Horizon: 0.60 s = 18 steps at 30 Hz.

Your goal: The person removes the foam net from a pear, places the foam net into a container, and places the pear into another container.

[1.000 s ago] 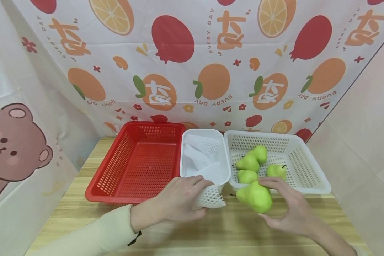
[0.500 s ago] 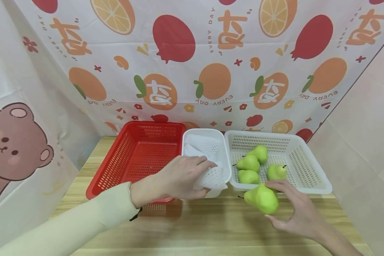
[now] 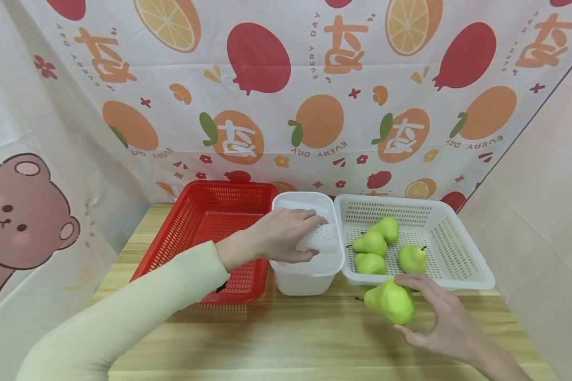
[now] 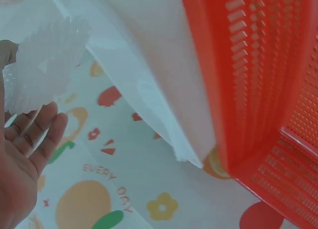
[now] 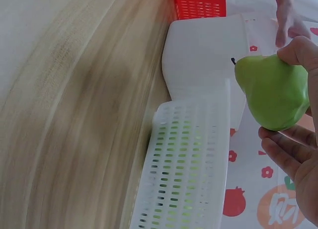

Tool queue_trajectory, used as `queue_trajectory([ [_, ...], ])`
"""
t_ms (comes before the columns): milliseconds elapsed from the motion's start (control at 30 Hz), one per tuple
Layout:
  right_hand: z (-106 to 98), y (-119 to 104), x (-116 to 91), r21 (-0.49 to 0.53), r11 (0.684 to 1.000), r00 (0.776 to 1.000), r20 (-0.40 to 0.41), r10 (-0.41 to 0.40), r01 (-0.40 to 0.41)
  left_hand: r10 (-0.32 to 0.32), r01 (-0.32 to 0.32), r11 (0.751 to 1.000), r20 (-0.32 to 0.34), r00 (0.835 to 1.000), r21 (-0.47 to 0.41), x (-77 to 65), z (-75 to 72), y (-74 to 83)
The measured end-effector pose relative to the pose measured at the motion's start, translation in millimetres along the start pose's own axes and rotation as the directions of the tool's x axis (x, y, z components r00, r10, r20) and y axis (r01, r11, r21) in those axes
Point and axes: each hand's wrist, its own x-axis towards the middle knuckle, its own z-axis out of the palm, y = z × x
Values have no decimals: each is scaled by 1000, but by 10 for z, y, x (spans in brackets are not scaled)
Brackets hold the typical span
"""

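My left hand (image 3: 288, 235) is over the white bin (image 3: 305, 283) and holds a white foam net sleeve (image 3: 321, 239). In the left wrist view the foam net (image 4: 47, 65) lies between the thumb and the fingers. My right hand (image 3: 440, 320) grips a green pear (image 3: 392, 301) in front of the white basket, thumb below and fingers above, its stem pointing left. The right wrist view shows this pear (image 5: 276, 90) from the side. More foam nets lie inside the bin, partly hidden by my left hand.
The white basket (image 3: 462, 280) on the right holds several green pears (image 3: 412, 258). Left of the bin stands a red basket (image 3: 140, 275), partly behind my left sleeve (image 3: 138, 307). All stand on a wooden table (image 3: 286, 338) before a fruit-print cloth (image 3: 267, 127).
My left hand has moved up and away from me with the foam net, from the bin's front to over its opening. My right hand has shifted slightly right with the pear.
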Motion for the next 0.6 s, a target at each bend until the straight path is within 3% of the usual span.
queue_trajectory([
  [233, 21, 13, -24, 12, 1000, 1000, -6, -6, 6, -28, 29, 1000, 66, 997, -6, 124, 103, -180],
  [600, 51, 23, -42, 19, 1000, 1000, -12, -12, 13, -132, 132, 991, 135, 982, 6, 235, 324, -394],
])
